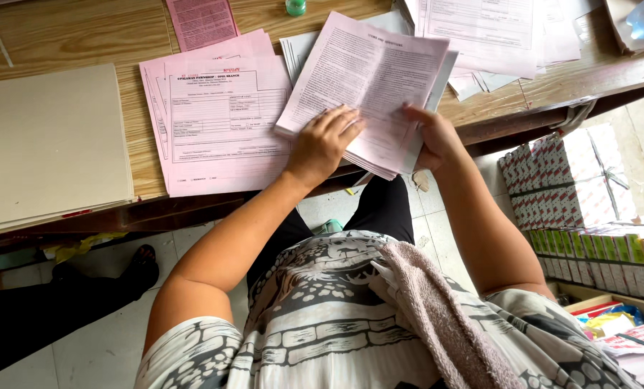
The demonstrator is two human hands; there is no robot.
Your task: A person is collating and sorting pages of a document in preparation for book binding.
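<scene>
The desk (pixel 77 29) runs wide in front of me, wood, with paper over most of it. On its left lies a stack of tan folders (pixel 51 140). Next to that, nearer the middle, sits a pile of pink forms (pixel 217 122), squared up loosely, its near edge reaching the desk's lip. White sheets (pixel 495 29) are fanned out at the far right.

The sheaf (pixel 369 86) I am working on lies tilted, its lower corner hanging off the desk edge toward my lap, overlapping the pink forms. My left hand (pixel 324 144) lies flat on its lower left part, fingers pressed close together and curled a little, pinning the pages down. My right hand (pixel 433 137) grips the right edge, thumb on top and the other fingers hidden underneath, so it pinches the whole thickness there.

To do this well, I judge the left palm should keep steady weight so the lower pages do not slide off the edge, while the right thumb works only the top page loose. The overhang is the risk: better to push the sheaf further onto the desk first.

A towel (pixel 437 317) lies over my lap.
</scene>
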